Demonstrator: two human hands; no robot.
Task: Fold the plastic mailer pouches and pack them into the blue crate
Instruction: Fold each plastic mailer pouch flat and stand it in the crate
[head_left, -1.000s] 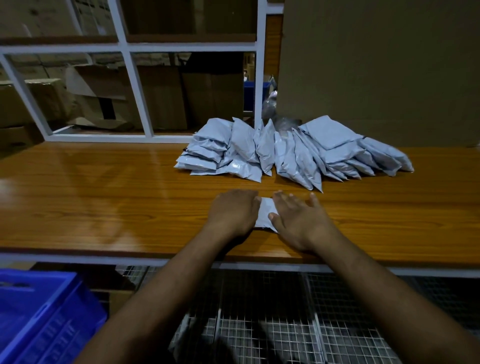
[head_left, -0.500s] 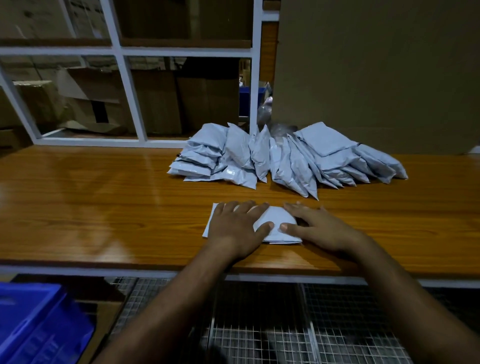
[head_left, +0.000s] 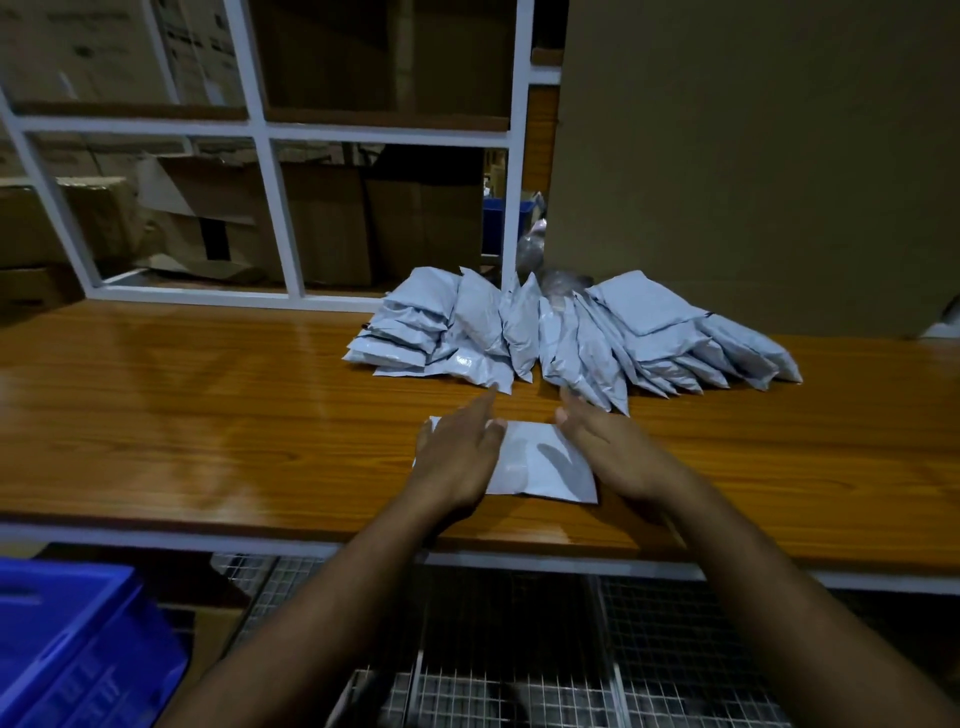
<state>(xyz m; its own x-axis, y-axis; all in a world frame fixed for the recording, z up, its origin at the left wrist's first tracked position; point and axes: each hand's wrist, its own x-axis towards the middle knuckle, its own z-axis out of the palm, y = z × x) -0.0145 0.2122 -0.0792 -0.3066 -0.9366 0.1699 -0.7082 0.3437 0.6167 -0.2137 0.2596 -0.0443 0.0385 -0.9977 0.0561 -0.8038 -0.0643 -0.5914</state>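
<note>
I have one flat, pale grey plastic mailer pouch (head_left: 540, 462) lying on the glossy orange-brown wooden worktop (head_left: 208, 415), close to its near edge and roughly in the middle of my view; my left hand (head_left: 457, 457) lies flat on the pouch's left part, fingers extended and pointing away from me, grasping nothing; my right hand (head_left: 608, 447) rests over the pouch's right edge, palm turned inward and fingers stretched forward, likewise unclenched and holding nothing, though I cannot tell how much of it presses on the plastic; a dark shadow of a finger falls across the bare middle of the pouch.

Beyond my fingertips, near but apart from this pouch, sits a heap of filled pale grey plastic mailer pouches (head_left: 571, 332), fanned out and leaning on one another against the back of the worktop; behind the heap stands a white-painted metal shelf frame (head_left: 270, 202) with brown cardboard boxes (head_left: 322, 223) stored behind it, and to the right a large upright sheet of brown cardboard (head_left: 753, 156).

The blue plastic crate (head_left: 67, 649) shows at the lower left, below the level of the worktop and well apart from both hands; I cannot see into it; a grey wire mesh rack (head_left: 519, 649) lies under the worktop's front edge.
</note>
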